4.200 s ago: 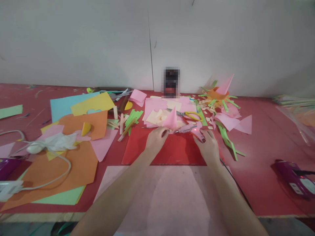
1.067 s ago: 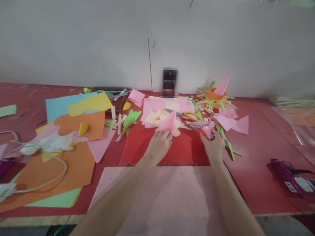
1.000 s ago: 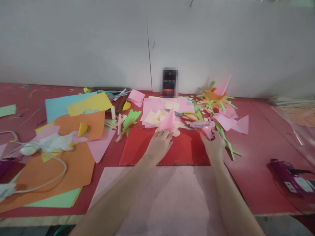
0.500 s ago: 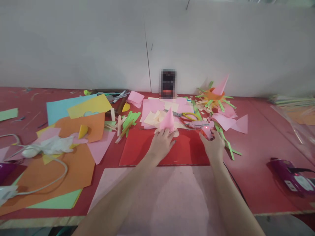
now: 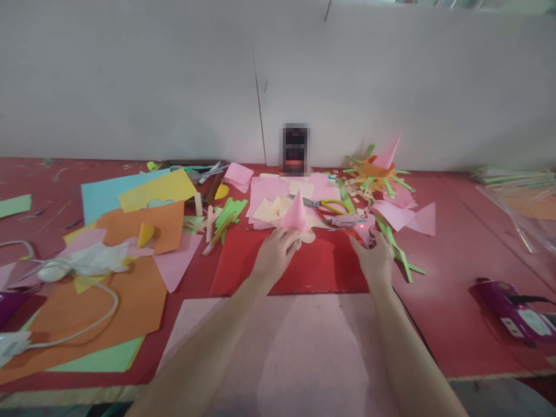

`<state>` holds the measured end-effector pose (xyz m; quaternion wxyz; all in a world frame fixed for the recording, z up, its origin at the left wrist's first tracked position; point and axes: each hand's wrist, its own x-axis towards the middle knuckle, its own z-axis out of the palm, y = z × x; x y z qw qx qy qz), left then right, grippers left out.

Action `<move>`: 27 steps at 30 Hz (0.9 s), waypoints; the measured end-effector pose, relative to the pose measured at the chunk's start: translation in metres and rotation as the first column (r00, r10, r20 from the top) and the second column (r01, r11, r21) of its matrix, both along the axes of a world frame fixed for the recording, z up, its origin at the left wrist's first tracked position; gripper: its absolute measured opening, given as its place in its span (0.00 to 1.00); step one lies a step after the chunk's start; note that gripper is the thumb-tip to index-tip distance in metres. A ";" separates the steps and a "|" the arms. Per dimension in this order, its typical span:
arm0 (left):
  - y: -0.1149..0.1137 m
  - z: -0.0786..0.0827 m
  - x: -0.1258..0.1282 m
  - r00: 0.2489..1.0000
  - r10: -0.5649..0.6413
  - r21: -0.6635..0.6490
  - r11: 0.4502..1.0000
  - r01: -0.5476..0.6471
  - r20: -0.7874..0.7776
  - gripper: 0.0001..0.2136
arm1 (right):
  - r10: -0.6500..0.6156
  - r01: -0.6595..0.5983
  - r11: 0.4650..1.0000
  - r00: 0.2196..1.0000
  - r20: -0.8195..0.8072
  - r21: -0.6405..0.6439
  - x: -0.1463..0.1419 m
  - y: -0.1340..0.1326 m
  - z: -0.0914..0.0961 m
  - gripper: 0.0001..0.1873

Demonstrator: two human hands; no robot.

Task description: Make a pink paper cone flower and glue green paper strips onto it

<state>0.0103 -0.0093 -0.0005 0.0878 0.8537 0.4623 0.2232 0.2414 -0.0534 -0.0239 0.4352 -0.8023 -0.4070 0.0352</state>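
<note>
A pink paper cone (image 5: pixel 295 214) stands point up on a cream paper piece with rounded edges (image 5: pixel 308 236), over the back edge of a red board (image 5: pixel 321 266). My left hand (image 5: pixel 277 250) is closed at the cone's lower left, fingers and thumb at its base; the exact grip is partly hidden. My right hand (image 5: pixel 377 255) is wrapped round the handle of a pink hot glue gun (image 5: pixel 351 220), which has a small red light lit. Its nozzle points left, towards the cone. Yellow-handled scissors (image 5: pixel 332 205) lie just behind the gun.
A finished-looking paper figure with a pink cone and green strips (image 5: pixel 380 168) stands at back right. Coloured sheets (image 5: pixel 130 289) and a white cable (image 5: pixel 115 301) cover the left. A purple power strip (image 5: pixel 515 310) lies right. A phone-like dark object (image 5: pixel 296 149) leans against the wall.
My left hand has shifted slightly left and down around the cone's base, showing more of the cream paper on the right. My right hand stays on the glue gun.
</note>
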 end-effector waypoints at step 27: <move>-0.013 0.019 -0.003 0.958 -0.055 -0.040 0.998 0.046 -0.283 0.13 | 0.007 -0.007 1.000 1.000 -0.004 -0.019 -0.001 -0.002 0.004 0.30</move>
